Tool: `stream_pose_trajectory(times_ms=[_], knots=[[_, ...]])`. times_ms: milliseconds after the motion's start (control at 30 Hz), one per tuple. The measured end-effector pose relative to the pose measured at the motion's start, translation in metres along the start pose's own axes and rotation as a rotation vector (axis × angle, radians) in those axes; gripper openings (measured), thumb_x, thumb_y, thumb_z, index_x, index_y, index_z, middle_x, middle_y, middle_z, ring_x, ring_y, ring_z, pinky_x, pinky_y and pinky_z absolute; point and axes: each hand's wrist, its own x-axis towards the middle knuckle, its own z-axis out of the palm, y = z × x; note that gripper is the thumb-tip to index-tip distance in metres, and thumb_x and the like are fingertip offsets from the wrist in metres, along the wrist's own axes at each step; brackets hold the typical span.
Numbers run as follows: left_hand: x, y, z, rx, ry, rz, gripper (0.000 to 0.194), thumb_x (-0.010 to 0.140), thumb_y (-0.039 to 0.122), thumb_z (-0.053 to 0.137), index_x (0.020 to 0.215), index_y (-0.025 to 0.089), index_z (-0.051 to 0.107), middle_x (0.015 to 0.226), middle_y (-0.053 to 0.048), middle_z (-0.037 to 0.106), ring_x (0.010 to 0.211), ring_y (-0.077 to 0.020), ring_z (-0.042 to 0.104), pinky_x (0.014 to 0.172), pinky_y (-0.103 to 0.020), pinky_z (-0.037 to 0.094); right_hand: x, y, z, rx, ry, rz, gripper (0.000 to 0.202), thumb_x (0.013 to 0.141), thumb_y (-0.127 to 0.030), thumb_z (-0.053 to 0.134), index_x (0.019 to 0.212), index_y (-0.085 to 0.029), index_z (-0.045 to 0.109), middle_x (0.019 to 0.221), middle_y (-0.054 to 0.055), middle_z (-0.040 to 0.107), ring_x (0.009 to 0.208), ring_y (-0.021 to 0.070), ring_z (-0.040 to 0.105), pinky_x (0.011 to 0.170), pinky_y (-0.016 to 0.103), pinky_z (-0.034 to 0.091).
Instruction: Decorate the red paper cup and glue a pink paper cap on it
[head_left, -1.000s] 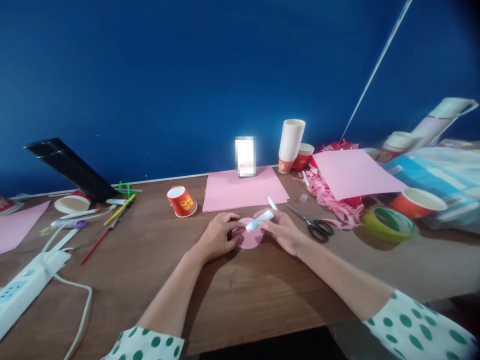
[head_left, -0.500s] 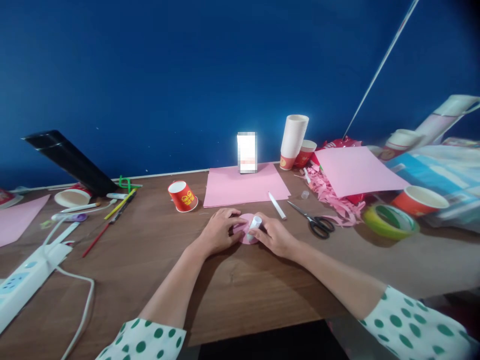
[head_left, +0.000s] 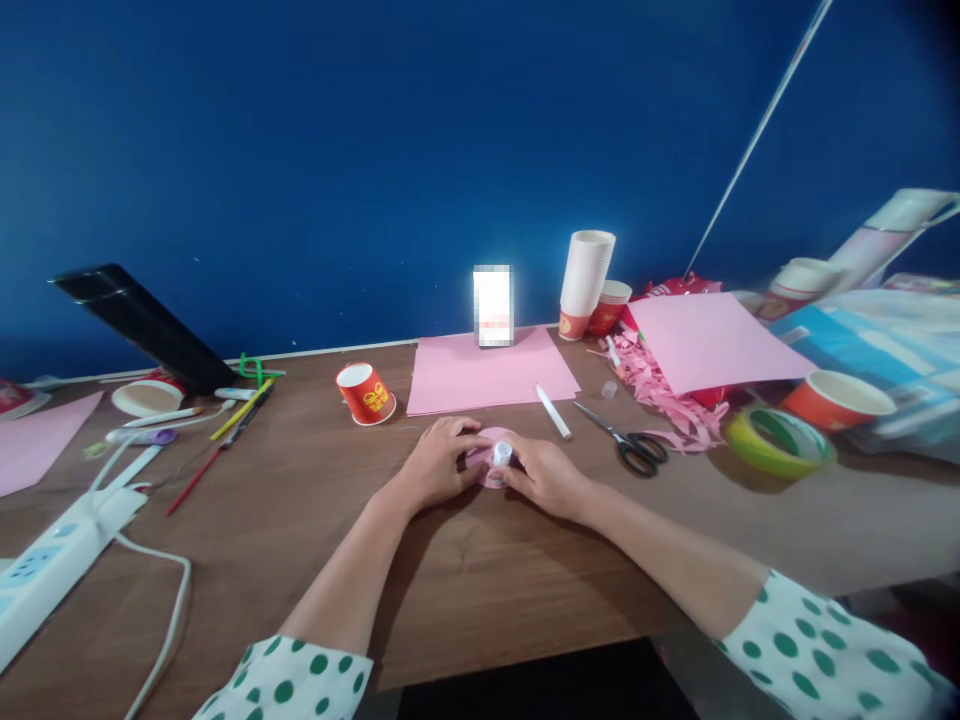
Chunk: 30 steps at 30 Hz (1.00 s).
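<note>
A pink paper circle point(head_left: 478, 459) lies on the brown table between my hands. My left hand point(head_left: 441, 458) holds it down at its left side, fingers bent over the edge. In my right hand point(head_left: 545, 472) is a white glue stick point(head_left: 502, 456), gripped between thumb and fingers and standing nearly upright against the circle. Its lower end is hidden by my fingers. Just behind the circle are pink paper sheets point(head_left: 480, 377). Right of my right hand are a white pen-like stick point(head_left: 553, 411) and black-handled scissors point(head_left: 637, 452). A red paper cup point(head_left: 365, 394) stands to the left.
A bright phone-like screen point(head_left: 493, 307) stands on the sheets. Stacked paper cups point(head_left: 589, 280), pink paper shreds point(head_left: 667, 395), another pink sheet point(head_left: 716, 340) and a tape roll point(head_left: 780, 442) are at right. At left lie a power strip point(head_left: 64, 545), pencils and a black cylinder point(head_left: 142, 320).
My right hand has shifted the glue stick slightly left and turned it more upright on the paper circle. My left hand stays in place.
</note>
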Motion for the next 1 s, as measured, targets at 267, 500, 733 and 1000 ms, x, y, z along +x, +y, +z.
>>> stream_pose_trajectory(times_ms=[267, 500, 733, 1000], knots=[[0.002, 0.001, -0.002, 0.018, -0.02, -0.002, 0.032, 0.078, 0.034, 0.059, 0.106, 0.022, 0.067, 0.119, -0.01, 0.059, 0.112, -0.0257, 0.051, 0.097, -0.041, 0.041, 0.002, 0.002, 0.009, -0.119, 0.003, 0.003, 0.03, 0.086, -0.042, 0.059, 0.106, -0.02, 0.058, 0.095, 0.006, 0.068, 0.081, 0.0214, 0.064, 0.07, 0.028, 0.045], [0.001, 0.002, -0.003, 0.012, -0.026, -0.009, 0.031, 0.079, 0.036, 0.058, 0.106, 0.024, 0.068, 0.119, -0.009, 0.058, 0.112, -0.025, 0.051, 0.098, -0.041, 0.041, 0.003, 0.008, 0.013, 0.051, 0.052, -0.042, 0.038, 0.082, -0.039, 0.064, 0.114, -0.019, 0.056, 0.106, 0.006, 0.064, 0.093, 0.0198, 0.062, 0.081, 0.028, 0.045], [0.001, -0.001, -0.002, 0.011, -0.038, 0.002, 0.031, 0.08, 0.038, 0.057, 0.106, 0.025, 0.068, 0.12, -0.009, 0.058, 0.113, -0.0248, 0.051, 0.097, -0.041, 0.042, 0.004, 0.004, 0.01, -0.008, 0.015, -0.037, 0.022, 0.086, -0.036, 0.059, 0.1, -0.019, 0.058, 0.096, 0.005, 0.066, 0.083, 0.0193, 0.062, 0.074, 0.028, 0.045], [0.001, 0.0, -0.003, 0.01, -0.046, -0.007, 0.029, 0.079, 0.037, 0.058, 0.104, 0.026, 0.068, 0.121, -0.008, 0.057, 0.114, -0.0254, 0.05, 0.098, -0.041, 0.042, 0.005, 0.003, 0.01, -0.004, -0.014, -0.042, 0.03, 0.087, -0.031, 0.057, 0.115, -0.019, 0.053, 0.109, 0.01, 0.063, 0.1, 0.0234, 0.06, 0.085, 0.033, 0.045]])
